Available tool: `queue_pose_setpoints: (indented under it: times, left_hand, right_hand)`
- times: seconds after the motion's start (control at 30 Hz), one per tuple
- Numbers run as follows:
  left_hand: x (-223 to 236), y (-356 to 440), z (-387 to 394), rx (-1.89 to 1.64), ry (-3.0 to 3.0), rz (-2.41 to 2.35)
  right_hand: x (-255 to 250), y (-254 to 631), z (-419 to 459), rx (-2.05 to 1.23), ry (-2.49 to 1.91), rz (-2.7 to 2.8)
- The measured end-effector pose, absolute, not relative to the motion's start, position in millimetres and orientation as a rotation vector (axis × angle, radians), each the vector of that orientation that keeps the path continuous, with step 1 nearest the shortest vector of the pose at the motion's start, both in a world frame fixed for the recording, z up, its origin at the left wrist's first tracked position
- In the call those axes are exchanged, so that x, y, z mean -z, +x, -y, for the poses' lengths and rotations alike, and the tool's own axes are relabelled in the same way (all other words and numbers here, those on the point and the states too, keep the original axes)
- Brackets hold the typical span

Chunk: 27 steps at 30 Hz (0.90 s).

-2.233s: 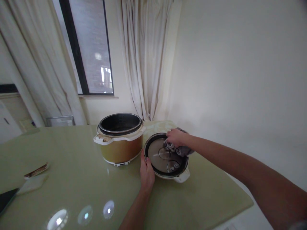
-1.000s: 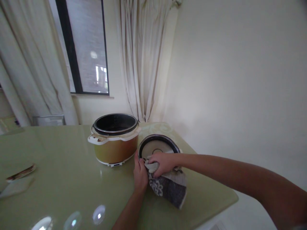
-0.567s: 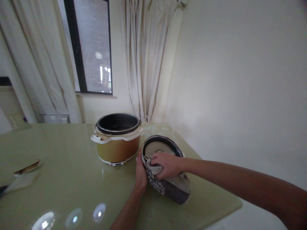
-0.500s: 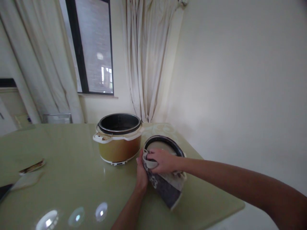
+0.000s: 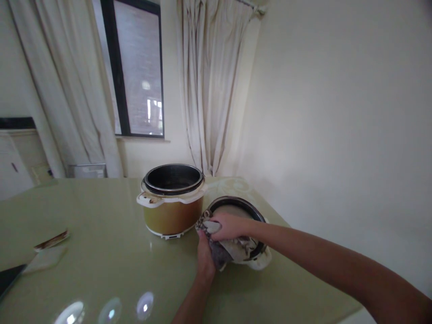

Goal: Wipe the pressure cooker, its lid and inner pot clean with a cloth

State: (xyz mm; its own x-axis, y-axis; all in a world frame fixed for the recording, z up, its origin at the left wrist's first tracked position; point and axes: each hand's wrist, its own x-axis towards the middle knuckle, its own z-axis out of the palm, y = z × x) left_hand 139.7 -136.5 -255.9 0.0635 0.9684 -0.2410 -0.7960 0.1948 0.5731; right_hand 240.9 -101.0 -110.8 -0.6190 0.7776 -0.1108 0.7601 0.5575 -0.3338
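My right hand (image 5: pixel 229 226) is closed on a bunched grey and beige cloth (image 5: pixel 236 249), pressing it against the left rim of a round cooker lid (image 5: pixel 238 201). The lid lies tilted with its pale inner side and dark ring facing up, and a white edge shows at the lower right. At the lid's left edge my left hand (image 5: pixel 205 258) grips from the side, thumb up beside the cloth; its other fingers are mostly hidden. Just left of both hands stands a golden cooker body (image 5: pixel 173 218) with a dark inner pot (image 5: pixel 173 177), uncovered.
The glossy green table (image 5: pixel 111 252) reflects ceiling lights near its front. A brown-stained white strip (image 5: pixel 51 241) and a dark-ended flat object (image 5: pixel 11 274) lie at left. A wall (image 5: pixel 337 112) runs along the right, with curtains (image 5: pixel 212 90) and a window (image 5: pixel 140 67) behind.
The cloth is now gathered higher and bunched at the lid's left rim; before, its dark end hung down over the front. More of the lid's white lower edge shows. The view has shifted slightly.
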Motion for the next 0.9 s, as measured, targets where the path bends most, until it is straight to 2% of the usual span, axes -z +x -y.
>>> queue_pose_setpoints:
  times: [0.33,0.43,0.53,0.6,0.73,0.9]
  left_hand:
    - [259.9,133.0,133.0,-1.367,0.592,-0.92]
    - [254.7,133.4,135.9,-1.408,0.665,-0.884]
    - [249.6,131.0,142.2,-1.513,0.946,-0.926]
    - [250.3,128.9,144.5,-1.538,1.131,-1.04]
    - [259.3,128.2,142.8,-1.473,1.251,-1.188]
    - [259.3,129.7,143.8,-1.502,1.302,-1.212]
  right_hand:
    - [111.7,254.5,117.6,-0.527,-1.113,2.735]
    - [90.9,256.7,106.5,-0.257,-1.164,2.805]
    - [73.0,260.7,100.6,0.098,-1.361,2.617]
    - [74.1,261.3,102.8,0.133,-1.343,2.573]
    - [102.8,252.6,113.1,-0.005,-1.089,2.83]
    - [117.5,245.0,95.1,0.394,-1.315,2.781]
